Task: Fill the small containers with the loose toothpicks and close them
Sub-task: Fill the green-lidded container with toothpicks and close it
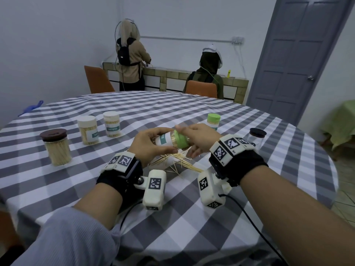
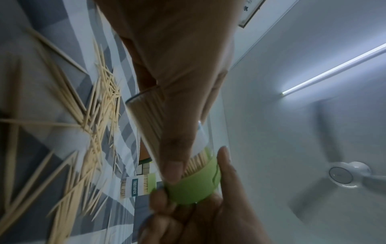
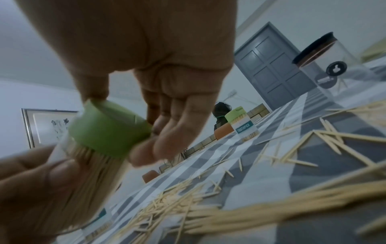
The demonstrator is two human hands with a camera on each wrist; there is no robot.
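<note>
Capping the container above the tabletop (image 1: 192, 116)

I hold the container (image 1: 166, 140) in my left hand (image 1: 151, 145), long axis lying 9-to-3 — green lid (image 1: 181, 140) at 3 o'clock, where my right hand (image 1: 201, 139) pinches it; loose toothpicks (image 1: 178, 162) lie beneath.

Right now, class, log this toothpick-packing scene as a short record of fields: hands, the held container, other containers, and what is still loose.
left hand: grips held container's body
right hand: fingers on the green lid
held container: tilted sideways, packed with toothpicks
loose toothpicks: scattered on the checked tablecloth below the hands
filled containers: brown-lidded jar, two white-lidded containers, green-lidded container
dark-lidded clear jar: looks nearly empty
</note>
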